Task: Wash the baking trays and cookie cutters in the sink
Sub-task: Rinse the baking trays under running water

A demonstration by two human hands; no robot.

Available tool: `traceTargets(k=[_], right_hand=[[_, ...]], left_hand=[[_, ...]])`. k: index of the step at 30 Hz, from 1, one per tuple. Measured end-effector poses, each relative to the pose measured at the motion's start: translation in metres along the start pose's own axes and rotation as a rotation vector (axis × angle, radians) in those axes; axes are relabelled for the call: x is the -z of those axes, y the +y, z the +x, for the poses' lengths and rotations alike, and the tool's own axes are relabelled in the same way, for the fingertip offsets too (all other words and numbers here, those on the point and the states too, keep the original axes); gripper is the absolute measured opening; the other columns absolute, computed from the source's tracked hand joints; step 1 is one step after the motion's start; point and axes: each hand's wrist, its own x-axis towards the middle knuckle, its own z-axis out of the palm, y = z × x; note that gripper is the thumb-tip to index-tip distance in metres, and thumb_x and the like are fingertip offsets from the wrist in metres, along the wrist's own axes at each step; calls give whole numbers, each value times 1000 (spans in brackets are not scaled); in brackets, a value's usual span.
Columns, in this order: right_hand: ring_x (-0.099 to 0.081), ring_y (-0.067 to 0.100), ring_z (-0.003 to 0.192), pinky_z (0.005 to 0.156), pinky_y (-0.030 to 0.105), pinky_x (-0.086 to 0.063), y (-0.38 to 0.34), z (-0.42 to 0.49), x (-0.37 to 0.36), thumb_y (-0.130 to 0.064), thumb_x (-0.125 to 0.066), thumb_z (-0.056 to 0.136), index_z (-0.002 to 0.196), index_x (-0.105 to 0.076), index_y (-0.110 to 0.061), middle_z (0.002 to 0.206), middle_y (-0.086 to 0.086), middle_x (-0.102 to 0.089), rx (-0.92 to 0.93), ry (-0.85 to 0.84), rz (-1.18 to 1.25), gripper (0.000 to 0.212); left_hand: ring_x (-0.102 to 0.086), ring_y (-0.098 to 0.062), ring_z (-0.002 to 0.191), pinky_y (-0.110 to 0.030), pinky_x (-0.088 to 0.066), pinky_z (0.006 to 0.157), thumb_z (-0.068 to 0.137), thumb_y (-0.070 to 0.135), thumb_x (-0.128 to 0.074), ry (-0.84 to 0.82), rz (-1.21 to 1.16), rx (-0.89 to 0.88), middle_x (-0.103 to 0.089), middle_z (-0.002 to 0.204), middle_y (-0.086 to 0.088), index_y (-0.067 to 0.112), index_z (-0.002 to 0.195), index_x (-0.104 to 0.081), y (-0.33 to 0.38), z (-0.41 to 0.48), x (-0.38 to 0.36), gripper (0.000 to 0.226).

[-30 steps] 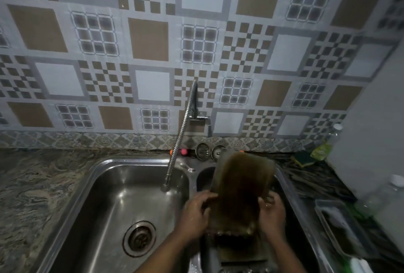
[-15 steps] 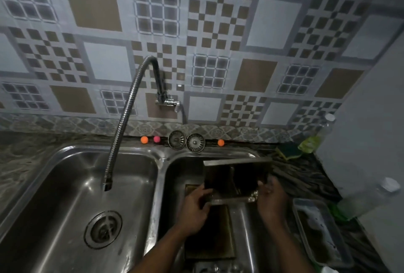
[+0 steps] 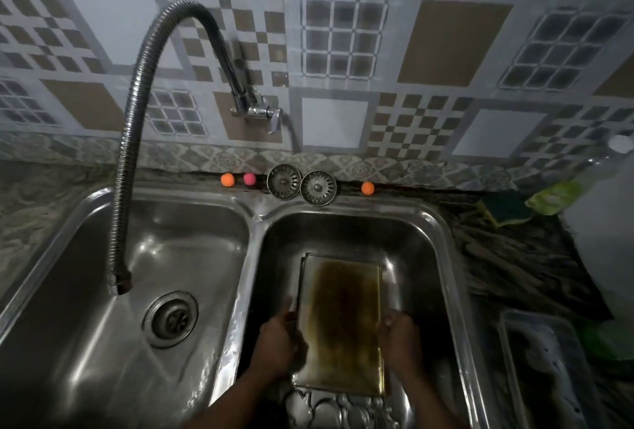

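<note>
Right basin [image 3: 411, 240], stained tray [image 3: 343, 318] (edges gripped), left hand [image 3: 278, 343], right hand [image 3: 401, 339]

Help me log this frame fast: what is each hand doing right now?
Left hand: holds the left edge of the baking tray, thumb on its rim.
Right hand: holds the right edge of the same tray.

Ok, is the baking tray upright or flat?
Flat: baking tray shows its stained face upward, left hand and right hand gripping its sides.
</note>
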Motion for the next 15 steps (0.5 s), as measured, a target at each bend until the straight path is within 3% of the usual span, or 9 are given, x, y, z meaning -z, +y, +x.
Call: traceTargets(k=[1,3,5,7,10,13,15], right_hand=[[-68,19,82,59,19,-44,9,1,-5,-4,-62,89,88,-70,-16,77,-5,-67,-26,-14,14,15],[-66,15,79,59,12,-44,20,0,-12,-2,-63,88,92,-71,-14,78,-5,-68,-38,-42,47,16],[-66,16,93,78,20,-52,26,2,-16,-3,-64,88,114,-70,-12,100,2,-72,-12,-60,60,27],[-63,16,107,92,31,-51,33,1,-19,-4,-61,90,126,-64,-17,118,-1,-68,34,-74,76,39],[-58,5,108,89,19,-46,34,-5,-23,-5,-57,92,135,-55,-30,125,-15,-59,70,-65,30,49],[-53,1,111,84,4,-39,28,-6,-23,-8,-55,95,138,-52,-27,128,-18,-52,61,-56,62,46],[-55,5,113,89,11,-44,26,-4,-22,-12,-54,97,137,-53,-25,129,-13,-54,96,-20,45,42]], left_hand=[[-72,-20,90,-37,-59,80,76,11,-61,-7,28,15,-74,97,0,51,113,-58,-5,1,-3,55],[-74,-15,81,-35,-61,72,76,12,-63,4,91,4,-76,87,6,53,94,-66,-11,-2,-7,45],[-73,-13,66,-36,-62,63,78,5,-63,9,74,24,-75,76,5,41,103,-69,-10,-4,-12,44],[-71,-13,67,-30,-59,63,83,3,-64,31,53,77,-72,78,4,27,114,-64,-9,-3,-18,40],[-65,-10,73,-20,-48,64,89,5,-60,68,45,120,-65,83,7,21,121,-58,-8,-5,-26,36],[-65,-10,77,-23,-50,71,88,4,-60,124,19,98,-67,86,9,21,123,-59,-8,-7,-27,38],[-66,-13,78,-25,-50,72,90,3,-56,144,18,92,-68,87,5,21,125,-59,-12,-4,-28,39]])
